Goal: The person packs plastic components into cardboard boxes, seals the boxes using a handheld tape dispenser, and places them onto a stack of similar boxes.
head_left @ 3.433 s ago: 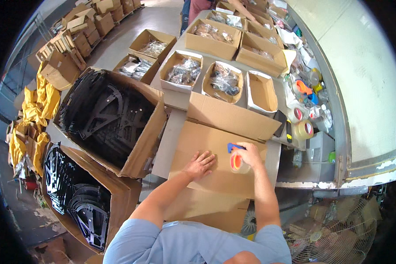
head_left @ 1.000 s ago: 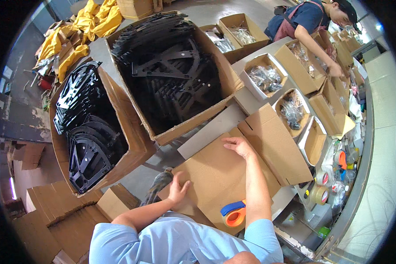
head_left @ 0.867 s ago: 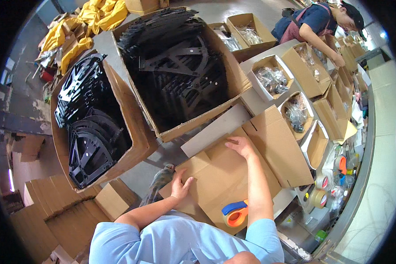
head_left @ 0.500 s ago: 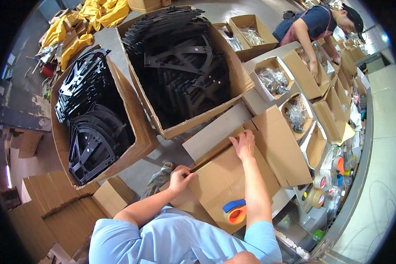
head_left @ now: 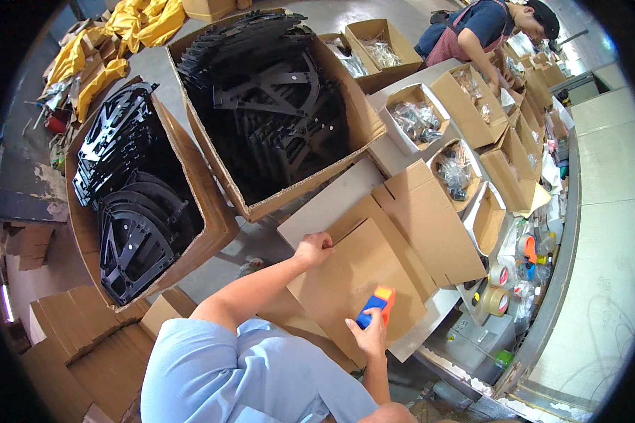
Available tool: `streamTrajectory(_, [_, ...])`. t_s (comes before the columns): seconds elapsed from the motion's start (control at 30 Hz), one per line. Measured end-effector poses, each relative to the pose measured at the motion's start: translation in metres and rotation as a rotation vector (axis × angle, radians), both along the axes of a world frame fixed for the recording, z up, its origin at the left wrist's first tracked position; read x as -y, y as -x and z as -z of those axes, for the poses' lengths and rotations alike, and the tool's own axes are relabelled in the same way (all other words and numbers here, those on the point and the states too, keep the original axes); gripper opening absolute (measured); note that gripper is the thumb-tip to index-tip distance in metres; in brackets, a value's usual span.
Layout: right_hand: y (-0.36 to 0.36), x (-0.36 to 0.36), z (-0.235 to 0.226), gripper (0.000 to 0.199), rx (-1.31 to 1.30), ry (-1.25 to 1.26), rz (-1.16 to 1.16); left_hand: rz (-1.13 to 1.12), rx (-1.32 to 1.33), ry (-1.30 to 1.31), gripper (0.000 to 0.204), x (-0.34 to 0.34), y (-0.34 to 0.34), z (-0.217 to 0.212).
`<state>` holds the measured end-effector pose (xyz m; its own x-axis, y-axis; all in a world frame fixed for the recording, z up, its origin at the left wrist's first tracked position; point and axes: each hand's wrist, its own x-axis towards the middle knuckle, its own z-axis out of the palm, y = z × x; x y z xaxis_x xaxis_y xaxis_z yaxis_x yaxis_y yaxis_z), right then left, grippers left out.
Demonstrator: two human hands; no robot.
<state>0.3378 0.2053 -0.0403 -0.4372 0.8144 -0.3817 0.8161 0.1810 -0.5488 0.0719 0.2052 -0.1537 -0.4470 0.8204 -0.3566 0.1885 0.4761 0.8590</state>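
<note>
A flattish brown cardboard box point(head_left: 331, 289) lies in front of me, one long flap point(head_left: 437, 218) spread out to its right. At the box's far left edge my left hand point(head_left: 314, 250) is closed, its curled fingers gripping the cardboard there. My right hand point(head_left: 368, 335) holds a blue and orange tape dispenser point(head_left: 376, 307) by its blue part, over the near part of the box. The fingers under the dispenser are partly hidden.
Two tall cartons point(head_left: 261, 208) of black plastic frames point(head_left: 137, 247) stand at the far left. White boxes of bagged parts point(head_left: 416, 123) and tape rolls point(head_left: 496, 302) lie to the right. A co-worker point(head_left: 473, 35) bends over boxes at the far right. Folded cardboard point(head_left: 85, 352) lies lower left.
My right hand has left the box's far edge, come back toward me and picked up the tape dispenser. My left hand has moved farther along the box's left edge.
</note>
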Motion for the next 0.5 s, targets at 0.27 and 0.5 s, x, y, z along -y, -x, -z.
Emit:
streamTrajectory(0.27, [0.064,-0.059,0.028,0.071,-0.472,-0.069,-0.352,0.098,0.042,0.046,0.030,0.001,0.013,-0.005])
streamTrajectory(0.5, [0.087,-0.077,0.026,0.070,-0.381,-0.013,-0.513,-0.054,1.151,-0.240,0.049,0.023,0.027,-0.043])
